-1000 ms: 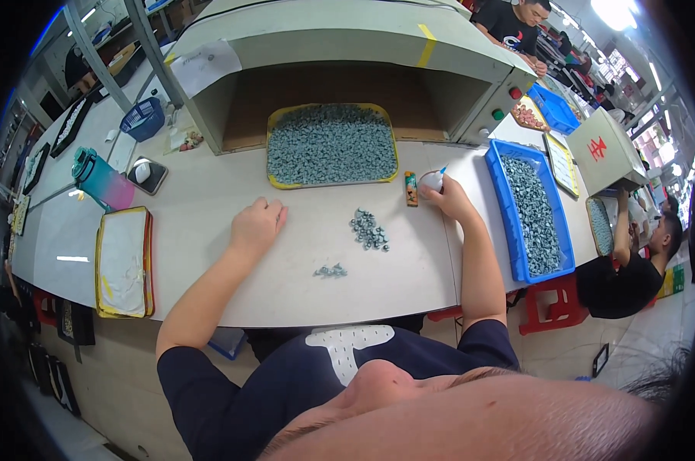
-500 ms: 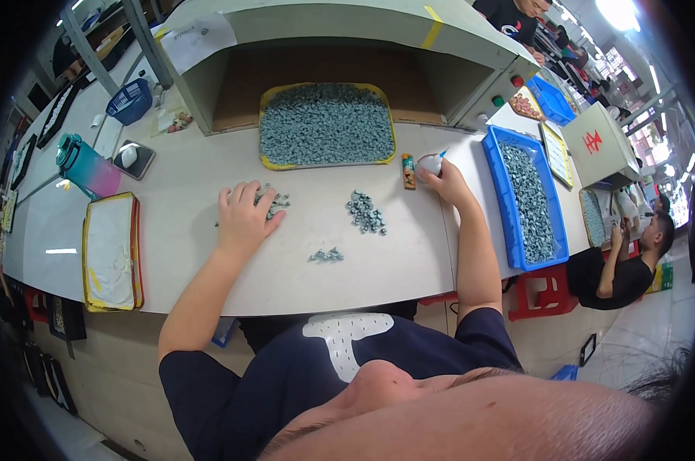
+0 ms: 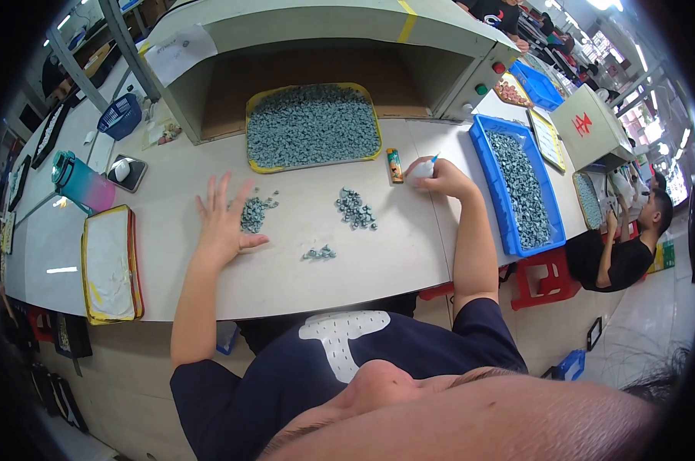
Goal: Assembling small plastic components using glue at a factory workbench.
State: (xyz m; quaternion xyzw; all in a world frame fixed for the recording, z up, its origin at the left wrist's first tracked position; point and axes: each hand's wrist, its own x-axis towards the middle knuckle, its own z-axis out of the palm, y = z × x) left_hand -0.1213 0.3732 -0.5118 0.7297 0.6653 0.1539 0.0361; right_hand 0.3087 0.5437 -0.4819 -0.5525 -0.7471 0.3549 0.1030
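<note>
My left hand (image 3: 223,223) is open, fingers spread, beside a small pile of grey-green pieces (image 3: 253,216) on the white table. My right hand (image 3: 446,183) is closed around a small white squeeze bottle (image 3: 423,170) with a blue tip. Just left of the bottle lies a narrow orange-and-green object (image 3: 394,166), perhaps a lighter. Between my hands is a second pile of the pieces (image 3: 354,208), with a smaller cluster (image 3: 318,253) nearer me. Farther back, a yellow-rimmed tray (image 3: 248,132) is full of the same pieces.
A blue tub (image 3: 487,170) of pieces stands at right. On the left are stacked yellow-edged trays (image 3: 111,265), a teal-and-pink bottle (image 3: 82,181), a phone (image 3: 132,174) and a blue basket (image 3: 120,117). A grey shelf (image 3: 286,42) overhangs the back. A co-worker (image 3: 632,246) sits at far right.
My left hand has drawn back to the left off its pile, its fingers spreading and uncovering the pieces. My right hand stays on the squeeze bottle. The whole view has shifted slightly.
</note>
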